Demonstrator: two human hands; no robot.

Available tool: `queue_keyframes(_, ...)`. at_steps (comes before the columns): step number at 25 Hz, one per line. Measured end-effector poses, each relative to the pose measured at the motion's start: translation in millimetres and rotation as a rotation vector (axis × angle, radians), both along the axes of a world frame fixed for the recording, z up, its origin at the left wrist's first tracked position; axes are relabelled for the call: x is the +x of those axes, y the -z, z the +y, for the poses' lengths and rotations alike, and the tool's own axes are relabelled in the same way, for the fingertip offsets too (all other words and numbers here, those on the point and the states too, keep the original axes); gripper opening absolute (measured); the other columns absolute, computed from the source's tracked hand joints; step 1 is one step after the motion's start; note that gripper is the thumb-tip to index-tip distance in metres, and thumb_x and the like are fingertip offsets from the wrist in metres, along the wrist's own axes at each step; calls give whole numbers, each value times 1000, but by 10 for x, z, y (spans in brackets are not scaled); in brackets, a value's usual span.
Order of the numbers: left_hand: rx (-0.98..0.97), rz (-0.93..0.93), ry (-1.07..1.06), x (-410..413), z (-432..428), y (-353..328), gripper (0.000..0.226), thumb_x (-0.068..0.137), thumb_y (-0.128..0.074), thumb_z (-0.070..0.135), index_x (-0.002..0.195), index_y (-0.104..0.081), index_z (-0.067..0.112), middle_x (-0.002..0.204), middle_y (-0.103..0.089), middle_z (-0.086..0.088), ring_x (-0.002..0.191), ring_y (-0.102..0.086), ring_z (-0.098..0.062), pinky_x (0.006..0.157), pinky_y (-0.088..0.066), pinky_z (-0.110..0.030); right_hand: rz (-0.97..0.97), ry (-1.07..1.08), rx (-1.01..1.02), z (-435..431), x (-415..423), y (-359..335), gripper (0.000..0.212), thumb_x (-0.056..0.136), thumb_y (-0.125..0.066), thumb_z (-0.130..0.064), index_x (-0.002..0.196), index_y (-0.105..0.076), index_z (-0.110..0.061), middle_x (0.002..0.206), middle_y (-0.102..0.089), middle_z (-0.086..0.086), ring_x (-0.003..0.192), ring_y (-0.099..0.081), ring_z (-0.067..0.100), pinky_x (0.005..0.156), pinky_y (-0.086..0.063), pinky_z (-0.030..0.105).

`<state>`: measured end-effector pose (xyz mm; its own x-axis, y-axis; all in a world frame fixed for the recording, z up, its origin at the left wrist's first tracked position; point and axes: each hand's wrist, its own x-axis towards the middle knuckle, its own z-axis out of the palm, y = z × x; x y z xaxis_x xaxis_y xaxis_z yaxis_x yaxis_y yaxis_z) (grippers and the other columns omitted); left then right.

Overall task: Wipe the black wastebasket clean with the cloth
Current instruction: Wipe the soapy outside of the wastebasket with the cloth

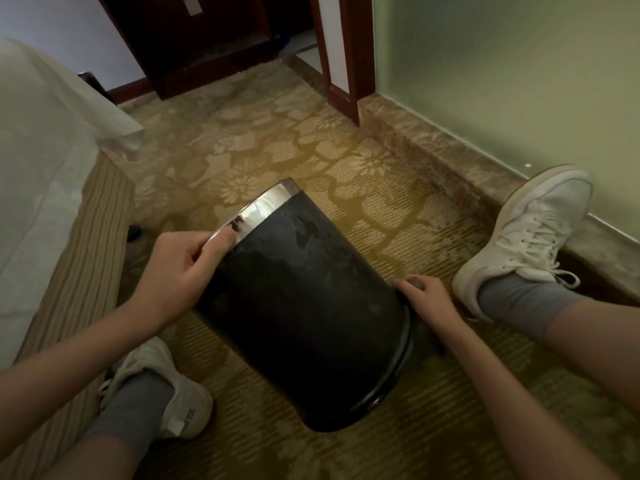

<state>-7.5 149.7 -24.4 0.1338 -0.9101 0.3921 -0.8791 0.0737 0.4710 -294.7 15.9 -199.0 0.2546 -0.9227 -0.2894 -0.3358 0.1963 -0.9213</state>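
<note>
The black wastebasket is tilted on its side above the carpet between my legs, its chrome rim pointing up and away to the left, its base toward me at the lower right. Faint smears show on its dark wall. My left hand grips the chrome rim with the thumb on the band. My right hand holds the basket's base edge at the right. No cloth is visible in this view.
A bed with white sheets and a striped base runs along the left. My white shoes rest on the patterned carpet. A marble ledge and frosted glass wall stand on the right; a dark wooden doorway is far ahead.
</note>
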Motion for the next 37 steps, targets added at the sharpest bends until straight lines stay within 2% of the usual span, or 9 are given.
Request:
queue_keyframes(4,41,-6,-5,-13,33,-36,66,89,-39,51,48,-36,-1,47,-28,2,42,-28,-6,45,-21,-31,-214,299,196,32,-146,-210,25,88,-68,-39,86,-66,-14,95,-69,12,92,-66,26,87,-53,41)
queue_keyframes(7,31,25,-68,16,41,-34,60,87,-38,54,48,-29,8,48,-25,4,42,-27,-5,46,-21,-32,-294,427,39,-50,-249,-793,24,85,-71,-44,80,-60,-23,89,-66,6,83,-64,19,82,-53,36)
queue_keyframes(10,15,37,-79,0,46,-39,56,87,-38,54,49,-29,14,47,-24,4,42,-28,-5,45,-21,-28,-477,266,-156,-72,-228,-1326,29,80,-77,-38,104,-68,-24,98,-71,-3,95,-68,15,79,-53,30)
queue_keyframes(13,34,50,-62,-37,10,-53,63,88,-38,54,48,-32,5,48,-28,3,42,-29,-6,46,-23,-31,-322,-41,-303,189,193,-1403,46,83,-73,-36,125,-56,-28,116,-64,-8,104,-62,6,86,-50,27)
queue_keyframes(16,28,48,-51,-22,3,-20,64,89,-39,54,48,-34,4,47,-30,6,43,-31,-5,46,-24,-31,-67,50,-567,525,501,-949,43,87,-63,-52,122,-55,-29,110,-60,-11,99,-57,5,86,-49,30)
queue_keyframes(23,12,-40,52,-148,-22,-31,59,94,-38,47,48,-35,10,44,-31,6,40,-31,-5,45,-24,-27,-10,260,-274,284,422,-711,36,85,-57,-55,111,-62,-31,98,-66,-10,94,-63,14,74,-47,33)
queue_keyframes(31,14,-113,135,-313,-123,-99,56,95,-35,46,51,-40,12,42,-39,0,41,-37,-8,47,-30,-37,-131,145,-895,476,1173,-1619,38,90,-57,-50,119,-55,-25,107,-55,-4,96,-55,10,80,-45,23)
queue_keyframes(34,9,-5,170,-292,-110,-113,50,97,-35,40,50,-47,28,47,-50,10,44,-45,-3,50,-31,-25,-154,195,-551,85,943,-1259,23,90,-61,-44,106,-60,-27,93,-62,-9,88,-62,11,76,-45,28)
queue_keyframes(37,113,51,197,-325,-214,-138,54,96,-29,47,61,-63,23,58,-62,3,56,-58,-9,60,-44,-38,-145,222,-333,-61,786,-1115,23,90,-61,-43,106,-62,-27,94,-64,-10,97,-64,16,85,-49,33)
